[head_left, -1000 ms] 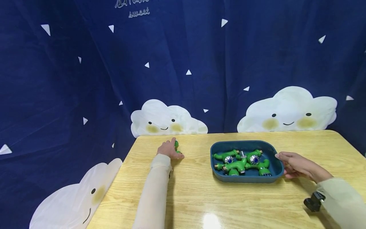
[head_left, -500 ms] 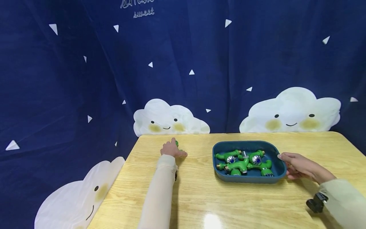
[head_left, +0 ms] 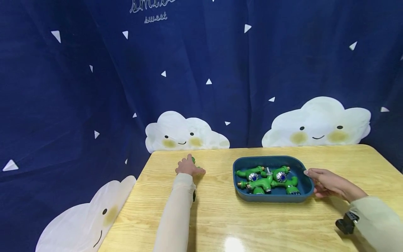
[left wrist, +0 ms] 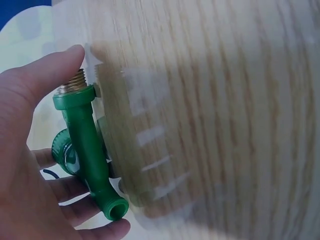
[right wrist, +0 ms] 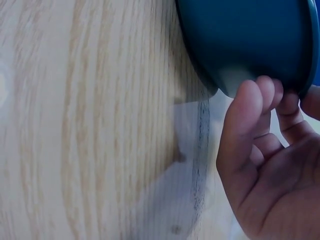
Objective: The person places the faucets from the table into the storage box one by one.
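Note:
A green faucet [left wrist: 89,145] with a brass threaded end and a ribbed knob lies on the table by my left hand [head_left: 187,167]. In the left wrist view, the thumb extends past the threaded end and the fingers lie loosely behind the body and spout; firm contact cannot be told. In the head view that hand is spread and mostly covers the faucet. My right hand [head_left: 329,182] pinches the right rim of a dark blue plastic tub [head_left: 274,198], thumb at the rim and fingers against the outer wall.
Several green faucets [head_left: 262,183] with chrome-and-blue knobs lie jumbled inside the tub. The wooden table [head_left: 217,224] ends at a dark blue curtain [head_left: 220,52] printed with clouds. A small black camera [head_left: 346,222] sits on the right wrist.
My left hand has spread its fingers and shifted slightly at the faucet, covering more of it in the head view. The right hand stays on the tub's rim. The head view has swayed slightly.

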Demonstrator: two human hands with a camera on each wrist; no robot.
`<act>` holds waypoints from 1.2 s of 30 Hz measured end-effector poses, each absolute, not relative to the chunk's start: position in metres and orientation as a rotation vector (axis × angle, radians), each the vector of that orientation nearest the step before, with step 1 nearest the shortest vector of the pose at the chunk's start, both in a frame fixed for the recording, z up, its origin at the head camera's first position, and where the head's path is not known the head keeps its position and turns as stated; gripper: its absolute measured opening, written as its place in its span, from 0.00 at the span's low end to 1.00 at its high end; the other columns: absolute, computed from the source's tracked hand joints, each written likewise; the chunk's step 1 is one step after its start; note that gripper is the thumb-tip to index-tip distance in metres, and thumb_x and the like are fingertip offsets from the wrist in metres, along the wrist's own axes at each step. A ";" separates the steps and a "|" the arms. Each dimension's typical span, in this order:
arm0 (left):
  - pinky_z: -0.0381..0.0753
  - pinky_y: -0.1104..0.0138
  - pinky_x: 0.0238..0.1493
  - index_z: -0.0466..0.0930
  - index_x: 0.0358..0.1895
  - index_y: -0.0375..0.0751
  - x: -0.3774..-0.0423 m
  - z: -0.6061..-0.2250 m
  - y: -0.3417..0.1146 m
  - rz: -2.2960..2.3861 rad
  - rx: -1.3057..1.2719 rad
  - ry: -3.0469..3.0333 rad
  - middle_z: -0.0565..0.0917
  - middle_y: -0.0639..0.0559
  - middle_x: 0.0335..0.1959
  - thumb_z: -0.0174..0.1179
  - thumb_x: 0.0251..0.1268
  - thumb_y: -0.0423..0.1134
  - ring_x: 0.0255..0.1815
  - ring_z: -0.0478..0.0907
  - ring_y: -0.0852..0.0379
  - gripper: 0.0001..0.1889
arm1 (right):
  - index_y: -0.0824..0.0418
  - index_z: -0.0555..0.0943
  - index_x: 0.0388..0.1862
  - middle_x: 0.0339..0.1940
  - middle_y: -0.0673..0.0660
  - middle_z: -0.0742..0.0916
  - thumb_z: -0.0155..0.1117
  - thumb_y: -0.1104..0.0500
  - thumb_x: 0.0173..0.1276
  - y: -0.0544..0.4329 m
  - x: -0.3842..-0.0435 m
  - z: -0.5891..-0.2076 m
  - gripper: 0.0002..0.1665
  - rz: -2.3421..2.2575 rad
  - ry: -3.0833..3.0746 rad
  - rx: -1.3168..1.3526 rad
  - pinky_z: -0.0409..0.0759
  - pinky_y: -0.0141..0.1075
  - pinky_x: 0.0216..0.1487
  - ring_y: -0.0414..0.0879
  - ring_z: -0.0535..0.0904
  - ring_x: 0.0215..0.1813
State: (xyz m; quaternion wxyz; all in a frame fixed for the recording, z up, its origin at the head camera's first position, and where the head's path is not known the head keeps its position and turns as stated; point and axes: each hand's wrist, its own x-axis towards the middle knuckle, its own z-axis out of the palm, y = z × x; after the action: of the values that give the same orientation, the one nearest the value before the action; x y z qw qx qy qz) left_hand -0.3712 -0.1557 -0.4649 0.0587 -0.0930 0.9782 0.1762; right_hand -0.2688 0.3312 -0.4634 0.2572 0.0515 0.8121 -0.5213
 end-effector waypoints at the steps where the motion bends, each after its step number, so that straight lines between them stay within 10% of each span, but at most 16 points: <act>1: 0.73 0.40 0.60 0.56 0.77 0.50 -0.371 -0.465 -0.156 0.532 -0.287 2.958 0.69 0.35 0.69 0.73 0.46 0.62 0.69 0.67 0.34 0.54 | 0.73 0.48 0.75 0.26 0.50 0.82 0.36 0.45 0.83 0.331 -0.269 -0.464 0.38 -1.415 2.203 0.140 0.85 0.36 0.33 0.39 0.80 0.27; 14: 0.79 0.45 0.55 0.55 0.77 0.47 -0.371 -0.470 -0.160 0.482 -0.221 2.986 0.70 0.32 0.66 0.71 0.49 0.62 0.65 0.72 0.36 0.53 | 0.74 0.44 0.77 0.31 0.51 0.81 0.38 0.46 0.82 0.330 -0.267 -0.466 0.41 -1.428 2.208 0.124 0.86 0.36 0.33 0.39 0.80 0.28; 21: 0.78 0.45 0.57 0.54 0.77 0.48 -0.372 -0.470 -0.158 0.511 -0.217 2.985 0.69 0.32 0.67 0.70 0.49 0.61 0.66 0.70 0.35 0.53 | 0.68 0.67 0.57 0.27 0.51 0.81 0.40 0.46 0.82 0.331 -0.268 -0.465 0.26 -1.450 2.220 0.133 0.86 0.36 0.31 0.39 0.80 0.26; 31: 0.80 0.45 0.54 0.54 0.76 0.46 -0.373 -0.470 -0.154 0.513 -0.231 2.985 0.68 0.31 0.66 0.71 0.47 0.60 0.64 0.70 0.34 0.54 | 0.73 0.47 0.76 0.32 0.52 0.80 0.36 0.45 0.83 0.336 -0.266 -0.463 0.39 -1.415 2.220 0.126 0.86 0.36 0.34 0.40 0.80 0.29; 36: 0.78 0.43 0.55 0.54 0.76 0.48 -0.375 -0.471 -0.157 0.507 -0.275 2.964 0.68 0.32 0.67 0.72 0.48 0.61 0.66 0.68 0.34 0.53 | 0.72 0.56 0.71 0.30 0.52 0.80 0.39 0.45 0.82 0.332 -0.266 -0.463 0.35 -1.439 2.233 0.103 0.86 0.36 0.32 0.39 0.80 0.27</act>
State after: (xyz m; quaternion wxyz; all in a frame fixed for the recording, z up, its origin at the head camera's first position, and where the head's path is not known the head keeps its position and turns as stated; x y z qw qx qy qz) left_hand -0.3753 -0.1572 -0.4712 0.0610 -0.0909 0.9797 0.1677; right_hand -0.2663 0.3319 -0.4631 0.2393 0.0376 0.8156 -0.5255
